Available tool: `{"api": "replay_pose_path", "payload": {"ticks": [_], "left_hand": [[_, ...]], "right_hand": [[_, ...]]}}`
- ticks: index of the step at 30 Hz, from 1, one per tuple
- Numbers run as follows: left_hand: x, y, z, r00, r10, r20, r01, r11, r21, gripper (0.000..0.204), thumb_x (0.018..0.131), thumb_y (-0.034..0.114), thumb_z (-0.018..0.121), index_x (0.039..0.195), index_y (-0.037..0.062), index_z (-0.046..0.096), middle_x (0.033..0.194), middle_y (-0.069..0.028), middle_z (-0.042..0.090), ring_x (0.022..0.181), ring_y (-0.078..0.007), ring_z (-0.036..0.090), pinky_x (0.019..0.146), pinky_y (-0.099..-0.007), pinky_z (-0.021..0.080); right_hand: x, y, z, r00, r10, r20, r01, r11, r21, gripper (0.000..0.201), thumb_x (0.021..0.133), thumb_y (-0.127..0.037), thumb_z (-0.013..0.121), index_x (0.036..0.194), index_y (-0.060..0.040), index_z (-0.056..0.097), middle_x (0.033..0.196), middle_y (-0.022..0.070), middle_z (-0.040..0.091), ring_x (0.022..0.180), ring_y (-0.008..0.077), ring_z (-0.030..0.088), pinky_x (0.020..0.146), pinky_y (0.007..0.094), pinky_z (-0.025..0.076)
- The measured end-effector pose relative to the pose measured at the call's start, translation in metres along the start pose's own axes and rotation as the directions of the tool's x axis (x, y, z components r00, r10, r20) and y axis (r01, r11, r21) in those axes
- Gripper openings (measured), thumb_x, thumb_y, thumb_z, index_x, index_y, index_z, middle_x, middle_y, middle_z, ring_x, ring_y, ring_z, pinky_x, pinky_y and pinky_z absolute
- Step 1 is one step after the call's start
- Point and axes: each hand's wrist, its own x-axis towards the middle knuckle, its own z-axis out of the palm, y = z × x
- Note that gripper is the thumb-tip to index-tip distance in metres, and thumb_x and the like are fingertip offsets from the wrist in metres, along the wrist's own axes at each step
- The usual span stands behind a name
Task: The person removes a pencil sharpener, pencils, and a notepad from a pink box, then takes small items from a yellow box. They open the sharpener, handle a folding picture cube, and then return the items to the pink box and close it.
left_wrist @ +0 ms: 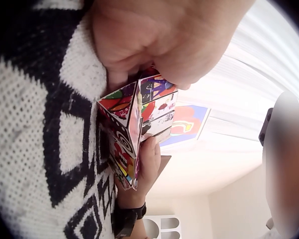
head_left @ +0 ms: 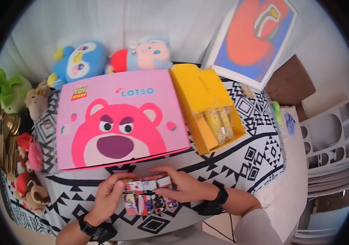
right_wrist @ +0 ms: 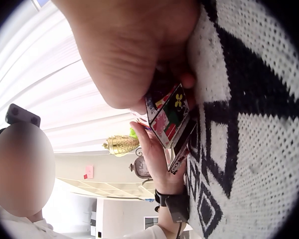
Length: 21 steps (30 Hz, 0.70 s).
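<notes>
A folding picture puzzle (head_left: pixel 148 190) made of several small printed facets is held low over the patterned cloth, in front of the pink box. My left hand (head_left: pixel 109 196) grips its left end, the thumb along the near side. On the right end, my right hand (head_left: pixel 186 187) holds it with the thumb laid across the middle and fingers along the far edge. Seen from the left wrist, the puzzle (left_wrist: pixel 139 114) stands partly folded, with slanted triangular faces. The right wrist view shows the colourful facets (right_wrist: pixel 169 119) near the cloth, partly covered by my right hand (right_wrist: pixel 134 55).
Behind my hands lies a pink Lotso box (head_left: pixel 119 118), with an open yellow box (head_left: pixel 209 108) beside it. Plush toys (head_left: pixel 80 61) line the back, and more toys (head_left: pixel 31 192) sit at the left edge. A framed picture (head_left: pixel 252 41) leans at the back right.
</notes>
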Motion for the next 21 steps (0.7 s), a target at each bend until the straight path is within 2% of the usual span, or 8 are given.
{"api": "replay_pose_path", "payload": {"ticks": [2, 3, 5, 8, 11, 14, 19, 21], "left_hand": [[0.002, 0.005, 0.002, 1.000, -0.009, -0.007, 0.009, 1.000, 0.003, 0.033, 0.097, 0.016, 0.056, 0.123, -0.0037, 0.052, 0.114, -0.0112, 0.062, 0.103, -0.0143, 0.059, 0.092, -0.0280, 0.046], [0.002, 0.001, 0.002, 1.000, 0.010, 0.022, -0.008, 0.998, -0.062, 0.037, 0.091, 0.006, 0.062, 0.125, -0.0034, 0.050, 0.116, -0.0102, 0.061, 0.104, -0.0139, 0.058, 0.092, -0.0282, 0.046], [0.003, 0.002, 0.007, 0.998, 0.062, 0.015, -0.062, 0.998, -0.005, 0.042, 0.088, 0.001, 0.065, 0.126, -0.0021, 0.048, 0.117, -0.0098, 0.059, 0.107, -0.0136, 0.057, 0.092, -0.0284, 0.046], [0.002, 0.011, 0.004, 0.996, -0.086, 0.027, 0.085, 0.996, 0.012, 0.042, 0.088, 0.000, 0.064, 0.127, -0.0011, 0.047, 0.117, -0.0098, 0.059, 0.107, -0.0134, 0.057, 0.092, -0.0282, 0.046], [0.003, 0.008, 0.006, 0.997, -0.070, 0.029, 0.074, 0.989, -0.131, 0.038, 0.091, 0.001, 0.061, 0.127, -0.0008, 0.047, 0.113, -0.0079, 0.061, 0.103, -0.0121, 0.058, 0.088, -0.0273, 0.048], [0.004, 0.006, 0.003, 0.997, -0.066, 0.038, 0.068, 0.996, -0.054, 0.034, 0.092, 0.004, 0.061, 0.125, -0.0010, 0.050, 0.108, -0.0057, 0.063, 0.098, -0.0094, 0.060, 0.083, -0.0257, 0.050], [0.001, 0.004, -0.001, 0.986, -0.158, 0.047, 0.162, 0.983, -0.083, 0.031, 0.095, 0.009, 0.059, 0.123, -0.0011, 0.051, 0.107, -0.0055, 0.063, 0.097, -0.0089, 0.060, 0.082, -0.0256, 0.051], [0.002, 0.005, 0.003, 0.992, -0.123, 0.035, 0.126, 0.986, -0.108, 0.031, 0.096, 0.012, 0.059, 0.122, -0.0013, 0.051, 0.106, -0.0051, 0.063, 0.096, -0.0090, 0.060, 0.083, -0.0260, 0.051]], "right_hand": [[0.005, -0.003, -0.005, 0.986, 0.133, 0.103, -0.138, 0.990, 0.037, 0.050, 0.091, -0.016, 0.065, 0.132, -0.0018, 0.041, 0.117, 0.0162, 0.061, 0.102, 0.0231, 0.064, 0.086, 0.0335, 0.050], [0.005, 0.004, -0.001, 1.000, 0.017, 0.019, -0.018, 1.000, 0.023, 0.045, 0.093, -0.024, 0.062, 0.127, -0.0023, 0.044, 0.096, 0.0159, 0.064, 0.077, 0.0251, 0.064, 0.070, 0.0342, 0.050], [0.004, 0.006, 0.000, 0.997, 0.073, -0.026, -0.071, 0.995, 0.068, 0.044, 0.093, -0.024, 0.063, 0.126, -0.0024, 0.046, 0.099, 0.0145, 0.065, 0.080, 0.0214, 0.066, 0.070, 0.0322, 0.051], [0.003, 0.004, 0.000, 0.991, 0.120, -0.057, -0.113, 0.986, 0.124, 0.042, 0.092, -0.024, 0.064, 0.124, -0.0022, 0.049, 0.103, 0.0130, 0.066, 0.084, 0.0178, 0.067, 0.071, 0.0303, 0.053], [0.004, 0.001, -0.001, 0.994, 0.069, -0.083, -0.061, 0.993, 0.098, 0.041, 0.091, -0.023, 0.066, 0.121, -0.0001, 0.051, 0.105, 0.0140, 0.066, 0.084, 0.0163, 0.068, 0.071, 0.0287, 0.053], [0.002, 0.005, -0.003, 0.990, 0.130, -0.052, -0.128, 0.991, 0.047, 0.037, 0.090, -0.021, 0.067, 0.116, 0.0011, 0.054, 0.088, 0.0096, 0.069, 0.071, 0.0121, 0.066, 0.061, 0.0260, 0.051], [0.002, 0.001, -0.005, 0.998, 0.035, -0.055, -0.032, 0.998, 0.051, 0.030, 0.090, -0.021, 0.067, 0.107, 0.0016, 0.058, 0.083, 0.0073, 0.070, 0.066, 0.0096, 0.063, 0.057, 0.0246, 0.049], [0.003, -0.002, -0.007, 0.993, 0.113, -0.037, -0.110, 0.991, 0.082, 0.028, 0.091, -0.022, 0.065, 0.105, 0.0010, 0.058, 0.081, 0.0059, 0.070, 0.065, 0.0088, 0.062, 0.057, 0.0244, 0.049]]}}
